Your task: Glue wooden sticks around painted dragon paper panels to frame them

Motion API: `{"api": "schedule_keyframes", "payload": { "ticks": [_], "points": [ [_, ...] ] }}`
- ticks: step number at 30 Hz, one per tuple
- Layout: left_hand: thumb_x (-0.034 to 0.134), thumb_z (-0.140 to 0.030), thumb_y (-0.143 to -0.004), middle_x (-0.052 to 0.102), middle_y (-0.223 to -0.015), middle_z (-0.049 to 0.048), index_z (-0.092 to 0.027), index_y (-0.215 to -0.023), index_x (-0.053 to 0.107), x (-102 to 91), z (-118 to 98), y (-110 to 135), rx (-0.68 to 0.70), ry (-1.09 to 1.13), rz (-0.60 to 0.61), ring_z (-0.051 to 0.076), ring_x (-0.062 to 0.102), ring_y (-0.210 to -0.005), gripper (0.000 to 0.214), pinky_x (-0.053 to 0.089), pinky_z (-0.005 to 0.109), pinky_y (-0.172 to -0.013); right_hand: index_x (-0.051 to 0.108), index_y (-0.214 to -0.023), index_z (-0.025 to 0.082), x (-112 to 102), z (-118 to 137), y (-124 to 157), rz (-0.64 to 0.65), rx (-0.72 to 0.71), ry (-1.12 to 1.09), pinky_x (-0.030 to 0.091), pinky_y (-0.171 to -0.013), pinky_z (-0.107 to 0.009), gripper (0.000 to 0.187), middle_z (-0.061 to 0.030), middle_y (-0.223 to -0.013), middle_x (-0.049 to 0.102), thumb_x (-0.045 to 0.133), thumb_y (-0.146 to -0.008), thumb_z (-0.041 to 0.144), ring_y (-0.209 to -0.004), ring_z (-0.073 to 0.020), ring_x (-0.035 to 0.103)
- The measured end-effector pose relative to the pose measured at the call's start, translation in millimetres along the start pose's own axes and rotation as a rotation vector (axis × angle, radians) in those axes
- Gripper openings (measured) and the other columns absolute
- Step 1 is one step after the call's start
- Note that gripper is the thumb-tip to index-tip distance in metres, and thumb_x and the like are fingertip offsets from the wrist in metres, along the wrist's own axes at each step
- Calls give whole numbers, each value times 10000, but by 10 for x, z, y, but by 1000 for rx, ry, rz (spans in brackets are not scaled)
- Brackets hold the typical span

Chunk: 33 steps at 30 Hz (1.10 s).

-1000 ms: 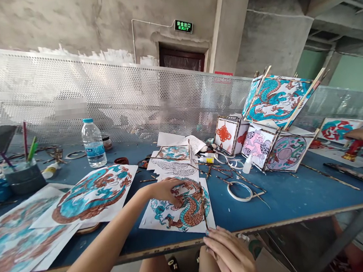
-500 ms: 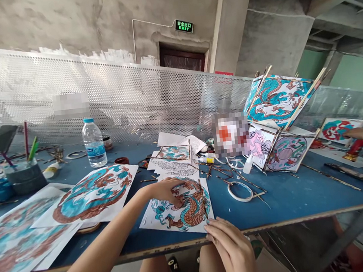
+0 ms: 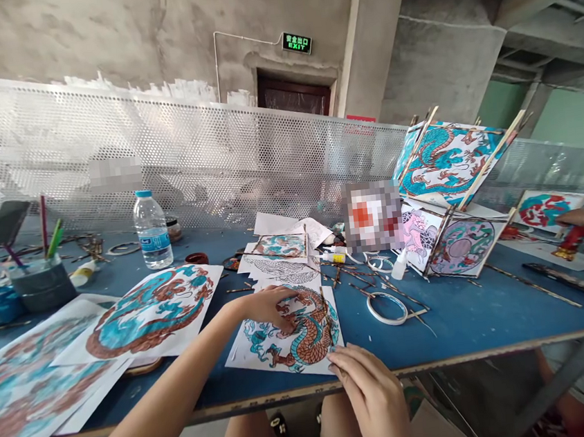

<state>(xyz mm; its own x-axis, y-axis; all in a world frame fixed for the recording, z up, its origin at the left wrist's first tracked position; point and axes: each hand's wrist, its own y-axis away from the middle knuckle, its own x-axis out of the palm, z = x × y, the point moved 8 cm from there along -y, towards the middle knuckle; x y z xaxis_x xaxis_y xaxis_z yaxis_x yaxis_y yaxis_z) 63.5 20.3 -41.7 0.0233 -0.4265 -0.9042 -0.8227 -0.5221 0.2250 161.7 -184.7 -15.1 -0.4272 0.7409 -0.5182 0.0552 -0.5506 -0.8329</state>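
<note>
A grey cup [image 3: 43,290] of pencils stands near the bench's [image 3: 463,315] left edge, while the left hand [image 3: 270,305] presses flat, fingers together, on the glossy dragon sheet [image 3: 288,330] at the near edge, right hand [image 3: 374,394] fingers loosely curled touching its corner.

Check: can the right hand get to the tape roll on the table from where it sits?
Probably yes. The right hand rests at the table edge by the dragon sheet; the tape roll lies just beyond on open blue table, with only thin sticks around it.
</note>
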Motion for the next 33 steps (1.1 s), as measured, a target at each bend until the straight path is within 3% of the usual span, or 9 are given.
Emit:
{"api": "schedule_keyframes", "payload": {
  "ticks": [9, 15, 24, 33],
  "points": [
    [652, -583, -591, 335, -1440, 90, -251, -1406, 293, -17, -45, 19, 5, 0, 4, 344, 253, -1312, 951, 300, 436, -1027, 622, -980, 216, 15, -23, 10, -13, 34, -42, 563, -693, -295, 187, -67, -895, 690, 456, -893, 213, -827, -196, 662],
    [647, -584, -589, 317, -1449, 86, -238, -1418, 268, -21, -61, 32, -2, 5, 22, 340, 234, -1320, 975, 293, 426, -1035, 562, -821, 209, 42, -44, 105, 3, 38, -76, 545, -768, -322, 42, -64, -898, 675, 531, -849, 203, -925, -209, 632],
    [643, -575, -603, 310, -1455, 80, -249, -1417, 269, -22, -76, 34, -7, -10, 31, 334, 237, -1320, 954, 290, 421, -1036, 550, -834, 218, 87, 17, 137, 67, -82, -23, 520, -829, -383, 83, -33, -857, 678, 500, -833, 151, -891, -206, 625],
    [654, -568, -593, 336, -1439, 85, -230, -1413, 283, -21, -60, 33, -11, 14, 12, 331, 256, -1308, 962, 300, 418, -1026, 524, -841, 216, 138, -7, 145, 135, -31, -64, 527, -745, -343, 106, -44, -875, 659, 499, -813, 117, -896, -208, 612]
  ]
}}
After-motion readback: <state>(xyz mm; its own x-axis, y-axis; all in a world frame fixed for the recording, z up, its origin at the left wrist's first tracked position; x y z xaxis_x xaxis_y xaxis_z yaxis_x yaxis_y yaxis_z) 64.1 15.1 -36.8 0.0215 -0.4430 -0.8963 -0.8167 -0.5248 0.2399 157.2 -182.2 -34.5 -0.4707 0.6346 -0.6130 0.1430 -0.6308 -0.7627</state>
